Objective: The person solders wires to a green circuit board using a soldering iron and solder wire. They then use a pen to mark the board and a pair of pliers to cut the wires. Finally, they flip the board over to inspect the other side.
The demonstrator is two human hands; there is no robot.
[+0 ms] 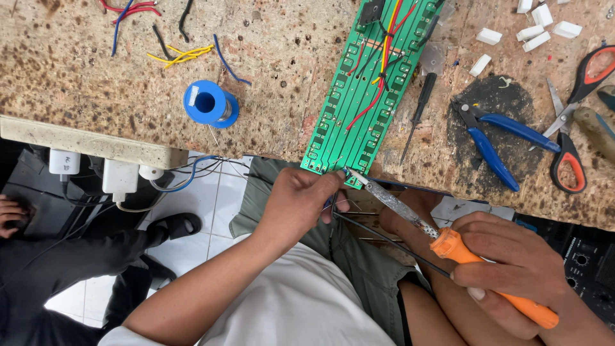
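A: Right, checking hands. Left hand (300, 200) pinching sthg thin at near end of green circuit board (359, 102), fingers closed, can't tell exactly what. A thin dark wire (384, 238) running back from under it.

B: Seeing same. Right hand (519, 272) gripping orange-handled soldering iron (448, 245), fist closed round handle, metal tip touching board's near edge just beside left fingertips.

A: Board lying lengthwise on speckled workbench (96, 70), near end overhanging front edge a bit. Red, yellow & black wires (383, 61) running along its middle.

B: Checking what's crowding it. Thin black screwdriver (419, 109) lying just beside board on right. Blue-handled cutters (490, 138) further right on a dark scorched patch, then red & black scissors (573, 109) near far right edge.

A: Small white blocks (532, 29) scattered top right, well apart from hands. Blue solder spool (210, 102) standing left of board, wire scraps (176, 54) beyond it.

B: Nothing lying betw. iron tip & board. Below bench edge on left: white plugs (115, 176) hanging in a power strip, another person's hand (9, 214) & dark sandal (176, 225) over white tiled floor.
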